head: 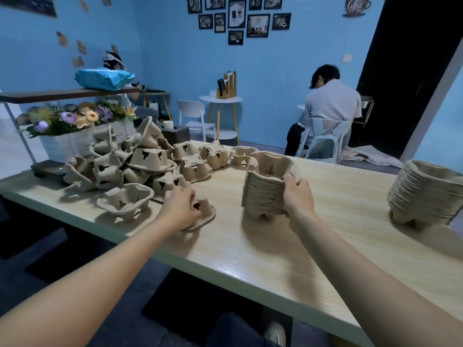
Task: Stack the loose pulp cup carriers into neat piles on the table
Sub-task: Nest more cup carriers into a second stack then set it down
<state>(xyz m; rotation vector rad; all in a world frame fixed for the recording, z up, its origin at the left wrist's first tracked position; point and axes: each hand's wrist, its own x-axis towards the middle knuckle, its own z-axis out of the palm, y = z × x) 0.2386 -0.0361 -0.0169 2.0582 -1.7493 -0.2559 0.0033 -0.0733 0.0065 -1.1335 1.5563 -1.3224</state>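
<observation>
1. Left grip (181,207) curls round a single carrier (204,212) lying on the bench (325,234) — beside the loose heap (130,164).
2. Right grip (297,194) clasps the middle pile (266,186) by its near corner.
3. Far right — a taller pile (423,194).

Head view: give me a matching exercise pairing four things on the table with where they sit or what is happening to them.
Things:
1. middle stack
2. tall stack
3. single carrier
4. loose heap

States:
A. gripped by the left hand
B. untouched at the table's right end
C. held by the right hand
D. jumbled in front of the flower box

Pairs: 1-C, 2-B, 3-A, 4-D
</observation>
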